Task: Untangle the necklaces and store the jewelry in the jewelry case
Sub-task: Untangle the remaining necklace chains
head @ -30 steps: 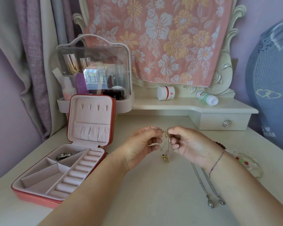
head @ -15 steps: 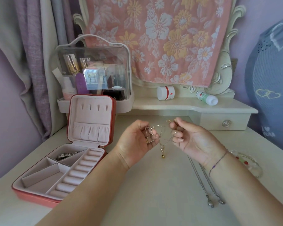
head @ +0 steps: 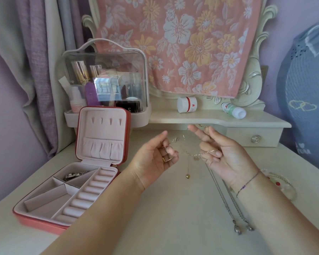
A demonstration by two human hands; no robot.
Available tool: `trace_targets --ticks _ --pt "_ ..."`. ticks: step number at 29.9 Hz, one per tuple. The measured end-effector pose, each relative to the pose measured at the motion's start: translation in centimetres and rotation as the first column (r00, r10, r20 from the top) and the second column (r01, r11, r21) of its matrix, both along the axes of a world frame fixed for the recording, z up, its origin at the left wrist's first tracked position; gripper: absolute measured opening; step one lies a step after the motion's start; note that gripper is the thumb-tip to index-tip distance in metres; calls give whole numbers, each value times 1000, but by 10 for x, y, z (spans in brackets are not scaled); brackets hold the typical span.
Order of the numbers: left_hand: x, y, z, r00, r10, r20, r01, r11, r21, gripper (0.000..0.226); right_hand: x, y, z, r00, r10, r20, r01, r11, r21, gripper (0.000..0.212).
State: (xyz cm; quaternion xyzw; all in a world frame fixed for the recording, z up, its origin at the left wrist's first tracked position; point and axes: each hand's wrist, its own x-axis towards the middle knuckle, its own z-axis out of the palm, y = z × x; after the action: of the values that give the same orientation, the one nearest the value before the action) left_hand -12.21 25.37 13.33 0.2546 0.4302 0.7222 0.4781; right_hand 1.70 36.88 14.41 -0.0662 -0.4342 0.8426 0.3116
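Between both hands point(head: 155, 159), thin gold necklace point(head: 193, 153), small pendant dangling

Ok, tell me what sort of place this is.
Probably a bedroom dressing table: a carved mirror frame draped with a floral towel, a clear cosmetics box, and an open jewelry case.

Walls: lilac point(head: 6, 137), I see them on both sides.
Curtain: grey-mauve folds point(head: 35, 52), far-left corner.
Dressing table: cream tabletop point(head: 166, 214), raised rear shelf point(head: 201, 119) with one rose-knob drawer point(head: 255, 139).
Mirror frame: carved cream point(head: 254, 83), draped with pink floral cloth point(head: 182, 43).
Light: soft daylight, I note window reflected in clear organiser point(head: 107, 78).
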Motion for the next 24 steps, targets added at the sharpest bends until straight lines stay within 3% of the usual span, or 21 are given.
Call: trace_targets --ticks 8,11,13,15,16,19,24 --pt "-3 -1 1 998 50 49 -51 999 9 39 1 -3 2 998 -62 -17 60 994 -95 11" --pt "-2 1 -3 973 129 -190 -148 985 -85 28 2 -5 4 998 -53 -23 51 996 -73 9" --pt "-1 2 -6 884 211 -418 -290 948 -134 26 2 -5 4 999 -30 -17 29 998 -55 13" --pt "-2 3 -8 828 290 -479 -391 912 -126 11 3 -4 4 1000 3 3 -3 999 -34 18" --pt "-4 4 -8 827 328 -457 -425 897 -123 10 3 -4 3 1000 17 20 -17 1000 -20 18" --pt "-9 5 -8 869 383 -315 -429 899 -89 36 4 -5 3 996 55 75 -57 998 16 15" --pt "-7 0 0 961 221 165 -233 971 55 61 5 -1 1 990 65 122 -67 998 16 16"
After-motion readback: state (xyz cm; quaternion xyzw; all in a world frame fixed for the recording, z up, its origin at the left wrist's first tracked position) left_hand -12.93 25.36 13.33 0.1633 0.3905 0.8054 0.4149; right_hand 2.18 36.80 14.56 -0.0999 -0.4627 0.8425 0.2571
